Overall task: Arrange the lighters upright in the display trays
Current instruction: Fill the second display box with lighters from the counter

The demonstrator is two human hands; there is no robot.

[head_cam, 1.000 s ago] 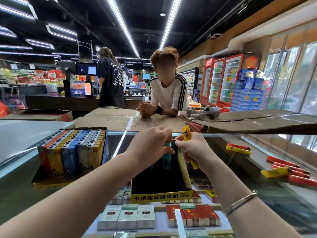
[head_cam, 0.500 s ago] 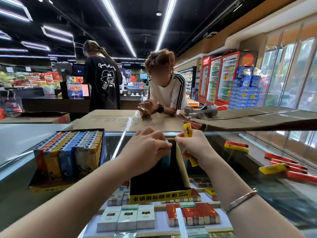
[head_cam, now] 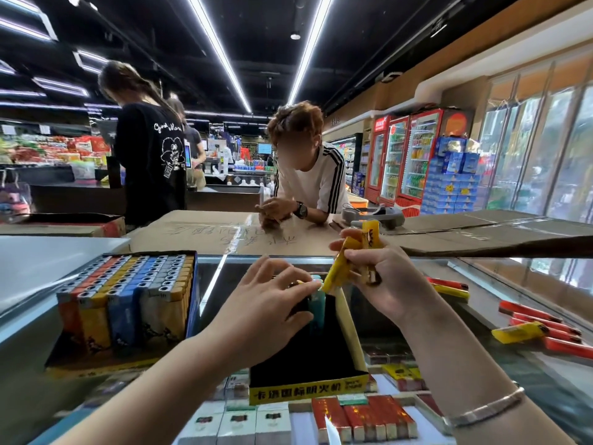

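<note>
My right hand (head_cam: 382, 277) pinches two yellow plastic lighters (head_cam: 340, 268), lower tip over the black-and-yellow cardboard tray (head_cam: 308, 385). My left hand (head_cam: 272, 303), fingers curled, touches teal lighters (head_cam: 317, 297) standing inside. Left: full tray (head_cam: 128, 303). Right: loose red and yellow lighters (head_cam: 542, 329) on glass counter (head_cam: 401, 271).

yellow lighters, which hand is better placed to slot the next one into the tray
Right. The right hand already grips the yellow lighters just above the tray; the left hand rests on lighters already standing there.
</note>
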